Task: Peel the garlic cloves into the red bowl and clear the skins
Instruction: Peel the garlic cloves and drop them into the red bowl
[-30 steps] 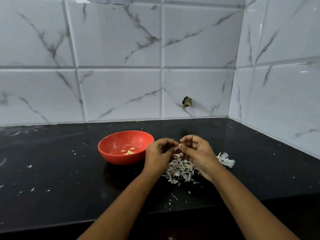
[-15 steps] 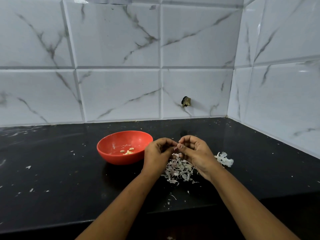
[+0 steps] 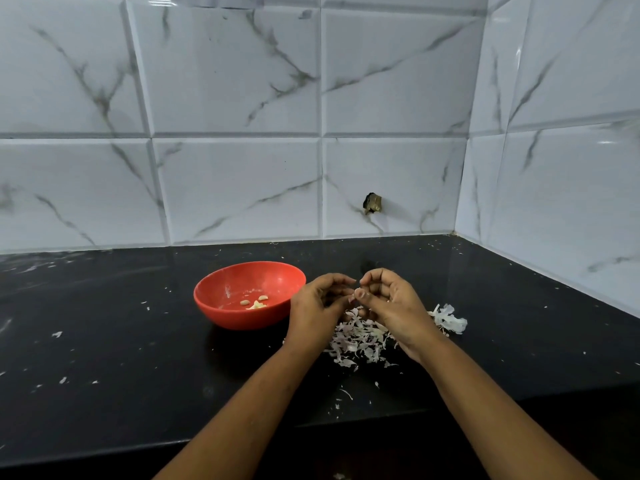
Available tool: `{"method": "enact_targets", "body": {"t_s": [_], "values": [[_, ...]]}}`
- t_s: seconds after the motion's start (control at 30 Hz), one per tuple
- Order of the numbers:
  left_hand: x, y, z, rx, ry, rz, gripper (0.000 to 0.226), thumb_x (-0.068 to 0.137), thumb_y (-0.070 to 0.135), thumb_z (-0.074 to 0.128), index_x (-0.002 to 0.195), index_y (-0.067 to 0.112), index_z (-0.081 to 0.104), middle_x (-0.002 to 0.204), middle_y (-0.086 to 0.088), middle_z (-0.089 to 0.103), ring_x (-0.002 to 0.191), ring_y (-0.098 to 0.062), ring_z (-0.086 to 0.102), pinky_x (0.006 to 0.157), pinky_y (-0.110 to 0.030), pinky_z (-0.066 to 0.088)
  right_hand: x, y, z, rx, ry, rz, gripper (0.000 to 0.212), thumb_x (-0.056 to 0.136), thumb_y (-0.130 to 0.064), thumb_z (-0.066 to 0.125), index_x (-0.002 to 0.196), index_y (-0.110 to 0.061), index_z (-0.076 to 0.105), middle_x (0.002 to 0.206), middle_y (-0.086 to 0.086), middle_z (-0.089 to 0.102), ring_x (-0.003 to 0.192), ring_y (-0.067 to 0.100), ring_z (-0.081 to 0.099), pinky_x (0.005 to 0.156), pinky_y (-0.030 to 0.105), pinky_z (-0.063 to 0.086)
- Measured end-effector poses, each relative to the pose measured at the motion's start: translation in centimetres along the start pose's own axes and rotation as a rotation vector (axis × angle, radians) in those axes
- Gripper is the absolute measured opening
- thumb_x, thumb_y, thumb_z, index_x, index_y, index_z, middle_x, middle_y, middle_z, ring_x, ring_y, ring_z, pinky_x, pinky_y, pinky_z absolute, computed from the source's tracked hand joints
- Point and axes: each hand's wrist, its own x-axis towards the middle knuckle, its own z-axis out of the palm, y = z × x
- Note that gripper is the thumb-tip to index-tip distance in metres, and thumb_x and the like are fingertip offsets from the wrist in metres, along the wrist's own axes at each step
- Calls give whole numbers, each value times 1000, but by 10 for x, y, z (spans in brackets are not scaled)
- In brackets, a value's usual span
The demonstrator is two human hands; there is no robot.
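A person's two bare hands meet over a black countertop (image 3: 104, 382) in the corner of a kitchen. The left hand (image 3: 317, 308) and the right hand (image 3: 393, 304) are both curled inward, with their fingertips drawn together around a small pale piece (image 3: 358, 292) pinched between them (clove or skin, it is too small to tell). Directly beneath the hands lies a heap of garlic skins (image 3: 360, 344), white and pinkish, spread on the counter. A larger papery husk (image 3: 450, 319) sits at the heap's right edge, just beyond the right wrist. The red bowl (image 3: 239, 320) stands on the counter just to the left of the left hand, close to it but not touching. Inside are a few peeled garlic cloves (image 3: 257, 303) lying on the bottom. Stray white flecks (image 3: 57, 334) dot the dark surface to the left and toward the front edge. Behind, a wall of white marble-veined tiles (image 3: 235, 188) runs to a corner on the right, and a small dark fitting (image 3: 372, 204) juts from one tile above the hands.
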Motion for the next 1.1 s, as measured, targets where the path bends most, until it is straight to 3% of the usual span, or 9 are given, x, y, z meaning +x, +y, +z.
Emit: {"method": "enact_targets", "body": {"t_s": [0.23, 0.6, 0.77, 0.9, 1.0, 1.1], "values": [[4, -7, -1, 157, 11, 37, 27, 84, -3, 66, 104, 14, 72, 98, 0, 73, 87, -6, 69, 74, -28, 58, 0, 2, -1, -80, -13, -59, 11, 89, 1, 62, 92, -8, 56, 85, 8, 57, 74, 9, 58, 60, 18, 51], [0, -6, 1, 323, -13, 132, 21, 87, 3, 64, 103, 12, 74, 87, 6, 66, 66, -4, 64, 58, -16, 53, 0, 4, -2, -199, -24, -144, 15, 89, -1, 63, 83, -12, 55, 79, 7, 59, 67, 6, 58, 61, 18, 49], [-1, -4, 0, 355, -7, 122, 19, 88, 4, 64, 102, 13, 74, 83, 8, 68, 60, 5, 62, 56, -9, 47, 0, 4, -1, -250, -12, -186, 19, 88, -1, 64, 79, -16, 56, 77, 1, 60, 69, 8, 59, 64, 19, 50], [-1, -5, 0, 344, 10, 94, 18, 88, 7, 64, 100, 16, 75, 80, 13, 69, 62, 4, 63, 60, -11, 50, 0, 5, -1, -218, -25, -170, 12, 89, 1, 62, 88, -11, 58, 80, -1, 57, 72, 4, 59, 66, 21, 52], [1, -7, 0, 293, 39, 56, 18, 88, 6, 64, 100, 15, 74, 83, 13, 70, 68, -2, 67, 67, -25, 58, 1, 6, -3, -215, -7, -144, 13, 89, -3, 63, 98, -12, 61, 83, 3, 60, 77, 8, 61, 70, 28, 57], [2, -8, -1, 303, 45, 73, 18, 87, 5, 66, 100, 14, 75, 82, 15, 69, 70, 3, 65, 69, -21, 57, 2, 7, -3, -206, -11, -87, 14, 90, -6, 64, 100, -16, 63, 92, 4, 65, 85, 11, 64, 73, 32, 59]]}}
